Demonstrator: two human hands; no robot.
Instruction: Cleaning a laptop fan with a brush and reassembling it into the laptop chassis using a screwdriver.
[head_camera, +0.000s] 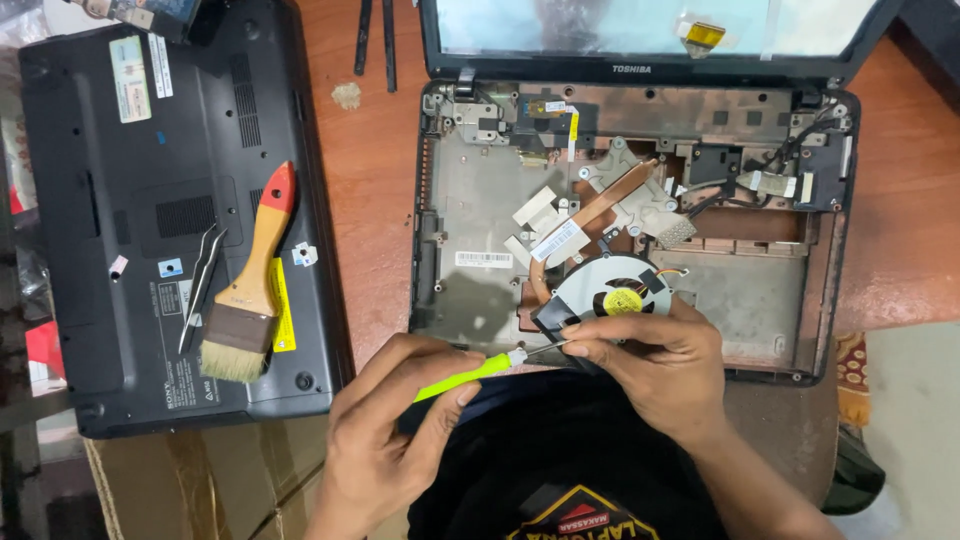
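Screwdriver (470, 374), lime-green handle, clamped in left hand (385, 430), fingers wrapped round it, metal tip aimed right toward cooling fan (612, 292). Right hand (650, 365) pinching fan's black edge at front of opened laptop base (480, 200), fingertips closed on it, right by screwdriver tip. Fan w/ yellow centre sticker, sits at end of copper heat pipe (600, 205). Off to left: second laptop (170, 210), upside down, w/ paintbrush (250, 290) and tweezers (203, 285) lying on top. All on brown table (370, 180).

L hand (400, 420) in pinch grip, R hand (650, 365) palm down, fingertips meeting.
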